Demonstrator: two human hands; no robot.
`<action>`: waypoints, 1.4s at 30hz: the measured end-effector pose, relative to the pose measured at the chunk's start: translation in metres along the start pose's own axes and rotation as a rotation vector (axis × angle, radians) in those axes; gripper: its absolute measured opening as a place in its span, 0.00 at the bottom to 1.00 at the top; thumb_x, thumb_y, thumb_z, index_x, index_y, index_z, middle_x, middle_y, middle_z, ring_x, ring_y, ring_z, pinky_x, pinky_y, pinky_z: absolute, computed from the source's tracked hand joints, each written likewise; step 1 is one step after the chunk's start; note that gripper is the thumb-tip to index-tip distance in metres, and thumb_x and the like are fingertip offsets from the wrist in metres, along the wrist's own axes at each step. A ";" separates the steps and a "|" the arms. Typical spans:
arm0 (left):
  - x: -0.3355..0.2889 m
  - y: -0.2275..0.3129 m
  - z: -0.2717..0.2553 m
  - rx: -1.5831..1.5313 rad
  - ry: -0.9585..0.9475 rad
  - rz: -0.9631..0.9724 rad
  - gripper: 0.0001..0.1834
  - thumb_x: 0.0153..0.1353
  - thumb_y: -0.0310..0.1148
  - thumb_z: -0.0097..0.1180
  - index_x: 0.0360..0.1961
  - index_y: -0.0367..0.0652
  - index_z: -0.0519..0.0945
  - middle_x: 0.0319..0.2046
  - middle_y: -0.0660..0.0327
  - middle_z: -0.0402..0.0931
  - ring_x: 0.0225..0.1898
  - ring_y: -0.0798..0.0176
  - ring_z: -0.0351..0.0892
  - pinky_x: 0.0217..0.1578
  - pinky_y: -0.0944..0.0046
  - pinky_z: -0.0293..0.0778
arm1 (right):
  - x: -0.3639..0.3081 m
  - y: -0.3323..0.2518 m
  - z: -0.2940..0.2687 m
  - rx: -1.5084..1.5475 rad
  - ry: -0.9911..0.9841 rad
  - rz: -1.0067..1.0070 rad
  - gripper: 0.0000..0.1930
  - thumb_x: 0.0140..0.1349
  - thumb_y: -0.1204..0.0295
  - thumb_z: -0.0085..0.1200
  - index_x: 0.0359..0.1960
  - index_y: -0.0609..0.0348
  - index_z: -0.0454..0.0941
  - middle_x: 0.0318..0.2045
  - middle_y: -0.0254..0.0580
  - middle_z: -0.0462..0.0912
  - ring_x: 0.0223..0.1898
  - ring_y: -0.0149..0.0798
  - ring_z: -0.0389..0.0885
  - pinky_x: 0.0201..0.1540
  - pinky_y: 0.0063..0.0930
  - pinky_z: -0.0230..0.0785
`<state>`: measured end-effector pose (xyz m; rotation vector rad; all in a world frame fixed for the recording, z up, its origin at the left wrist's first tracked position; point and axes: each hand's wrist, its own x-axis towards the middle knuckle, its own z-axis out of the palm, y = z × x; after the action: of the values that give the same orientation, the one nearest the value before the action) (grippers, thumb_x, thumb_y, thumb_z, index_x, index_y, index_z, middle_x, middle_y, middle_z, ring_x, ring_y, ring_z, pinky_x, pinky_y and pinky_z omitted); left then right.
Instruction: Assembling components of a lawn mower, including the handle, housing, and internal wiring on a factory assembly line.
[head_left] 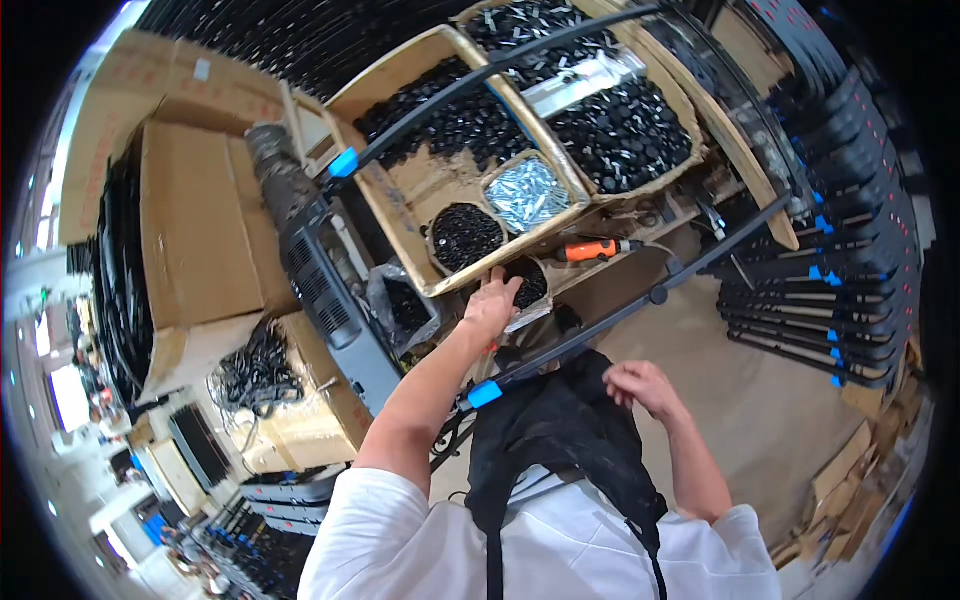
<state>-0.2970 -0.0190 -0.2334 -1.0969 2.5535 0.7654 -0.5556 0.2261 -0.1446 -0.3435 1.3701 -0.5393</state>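
Observation:
My left hand [490,303] reaches forward to the front edge of a wooden parts tray [412,268]. Its fingers are apart, beside a small tub of dark parts [528,284]; I see nothing between them. Just beyond it is a round container of small black pieces [466,237]. A box of silvery screws [527,194] sits to its right. My right hand [645,388] hangs near my black apron [560,420], fingers curled in; whatever they may hold is hidden. A bent black tube frame [610,318] with blue ends crosses the bench in front of me.
An orange-and-black power tool [590,250] lies by the tray's front edge. Black caps [625,130] fill the right compartment. Black frames [810,310] are stacked at right. Cardboard boxes [200,220] and a grey machine housing [335,300] stand at left. Cardboard scraps [840,480] lie at lower right.

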 end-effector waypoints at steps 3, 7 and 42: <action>0.011 -0.005 -0.004 0.031 -0.225 -0.043 0.28 0.61 0.37 0.71 0.60 0.46 0.73 0.59 0.39 0.72 0.56 0.35 0.82 0.52 0.45 0.84 | 0.083 0.016 0.002 0.217 0.153 -0.040 0.12 0.72 0.63 0.58 0.40 0.60 0.83 0.31 0.36 0.84 0.27 0.28 0.82 0.27 0.24 0.74; 0.020 -0.006 0.001 0.057 -0.257 -0.028 0.24 0.62 0.36 0.69 0.54 0.41 0.72 0.52 0.39 0.77 0.52 0.37 0.84 0.51 0.44 0.82 | 0.178 -0.022 0.020 0.525 0.272 -0.203 0.11 0.71 0.64 0.59 0.38 0.60 0.82 0.29 0.34 0.82 0.28 0.31 0.84 0.27 0.25 0.76; -0.007 -0.045 -0.007 -2.374 -0.285 -0.543 0.10 0.79 0.40 0.49 0.41 0.49 0.76 0.30 0.67 0.72 0.19 0.73 0.60 0.16 0.72 0.54 | -0.008 0.022 0.012 0.652 0.387 -0.441 0.30 0.59 0.71 0.68 0.62 0.55 0.71 0.47 0.46 0.86 0.45 0.37 0.84 0.41 0.35 0.78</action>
<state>-0.2592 -0.0448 -0.2409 -1.3902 -0.1250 3.1451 -0.5407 0.2472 -0.1474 0.0039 1.3999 -1.4317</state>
